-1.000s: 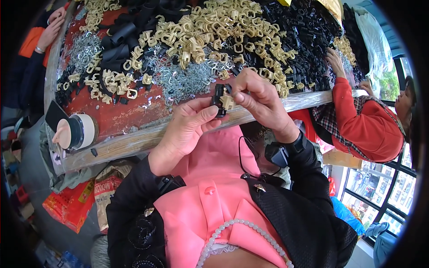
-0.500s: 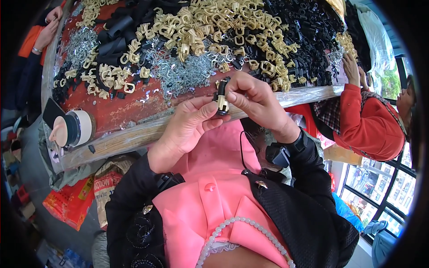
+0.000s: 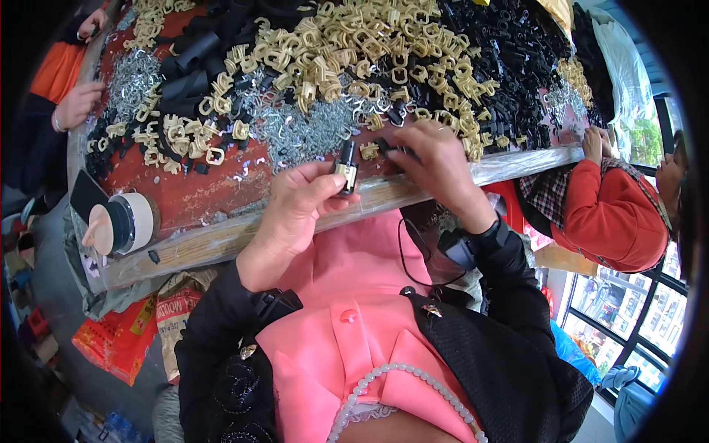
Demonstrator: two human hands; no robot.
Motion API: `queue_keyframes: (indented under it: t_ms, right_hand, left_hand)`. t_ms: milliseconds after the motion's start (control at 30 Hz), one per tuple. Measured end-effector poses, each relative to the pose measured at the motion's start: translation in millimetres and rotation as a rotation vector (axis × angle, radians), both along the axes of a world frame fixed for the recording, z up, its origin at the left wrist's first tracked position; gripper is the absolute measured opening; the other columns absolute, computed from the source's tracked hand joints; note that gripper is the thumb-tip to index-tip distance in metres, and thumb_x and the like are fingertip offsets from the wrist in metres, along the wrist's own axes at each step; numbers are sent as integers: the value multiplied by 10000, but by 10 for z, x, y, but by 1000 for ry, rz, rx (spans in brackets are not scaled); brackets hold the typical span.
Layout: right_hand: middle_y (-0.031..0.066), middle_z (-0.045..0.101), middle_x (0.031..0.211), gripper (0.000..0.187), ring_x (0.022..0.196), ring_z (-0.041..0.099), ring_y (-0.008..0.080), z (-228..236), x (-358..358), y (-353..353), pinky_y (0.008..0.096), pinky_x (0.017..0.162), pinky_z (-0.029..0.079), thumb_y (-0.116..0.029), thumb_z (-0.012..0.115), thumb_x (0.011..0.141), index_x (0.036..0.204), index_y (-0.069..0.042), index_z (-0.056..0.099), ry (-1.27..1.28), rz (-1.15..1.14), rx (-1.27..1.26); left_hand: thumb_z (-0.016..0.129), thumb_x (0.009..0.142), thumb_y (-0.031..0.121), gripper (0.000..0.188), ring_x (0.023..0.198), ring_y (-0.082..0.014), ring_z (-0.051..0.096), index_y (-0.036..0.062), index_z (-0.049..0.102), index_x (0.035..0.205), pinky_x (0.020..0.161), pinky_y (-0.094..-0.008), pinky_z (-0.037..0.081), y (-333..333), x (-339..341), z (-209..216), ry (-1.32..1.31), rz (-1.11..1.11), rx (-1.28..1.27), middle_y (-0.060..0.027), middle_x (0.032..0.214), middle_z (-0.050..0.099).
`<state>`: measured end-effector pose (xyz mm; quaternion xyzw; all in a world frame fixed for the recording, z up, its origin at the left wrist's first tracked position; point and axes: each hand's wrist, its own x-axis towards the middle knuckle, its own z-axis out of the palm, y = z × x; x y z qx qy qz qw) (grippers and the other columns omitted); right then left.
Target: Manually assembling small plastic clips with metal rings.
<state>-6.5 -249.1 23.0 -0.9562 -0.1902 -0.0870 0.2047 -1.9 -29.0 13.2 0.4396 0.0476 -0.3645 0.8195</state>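
Observation:
Upright in my left hand (image 3: 295, 203) is a small plastic assembly (image 3: 346, 176), black at the top and cream-gold in the middle. Thumb and fingers close around its lower end. My right hand (image 3: 437, 164) is apart from it, over the table's near edge, its fingertips closed on a small black plastic part (image 3: 385, 146). A cream-gold clip (image 3: 368, 151) lies just left of those fingertips. Beyond both hands are a heap of thin silvery metal pieces (image 3: 306, 131) and a large pile of cream-gold clips (image 3: 325, 55).
Small black parts (image 3: 509, 81) cover the table's right side; black tubes (image 3: 190, 85) lie on the left. A round cream container (image 3: 136, 221) stands at the near left corner beside a dark flat object (image 3: 88, 196). Co-workers' hands rest at the left edge (image 3: 77, 105) and right edge (image 3: 594, 144).
My right hand has left the assembly and moved up and right to the parts on the table. My left hand keeps the assembly, shifted slightly left. Co-workers' hands have moved too.

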Motion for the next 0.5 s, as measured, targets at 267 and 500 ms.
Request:
queue_keyframes:
  t_ms: [267, 500]
  right_hand:
    - [83, 482, 687, 87, 667, 493, 279, -267, 104, 133, 368, 590, 393, -129, 556, 704, 746, -64, 517, -88, -54, -137]
    - [70, 495, 738, 104, 684, 501, 270, -193, 139, 152, 355, 596, 399, -121, 553, 701, 788, -75, 519, -180, 50, -64]
  left_hand:
    - [593, 748, 137, 250, 697, -147, 595, -42, 548, 916, 629, -218, 478, -13, -48, 11, 30, 42, 5, -71, 816, 588]
    - [595, 748, 119, 231, 708, -148, 594, -30, 552, 919, 629, -216, 475, 11, -79, 4, 31, 64, -16, -68, 819, 590]
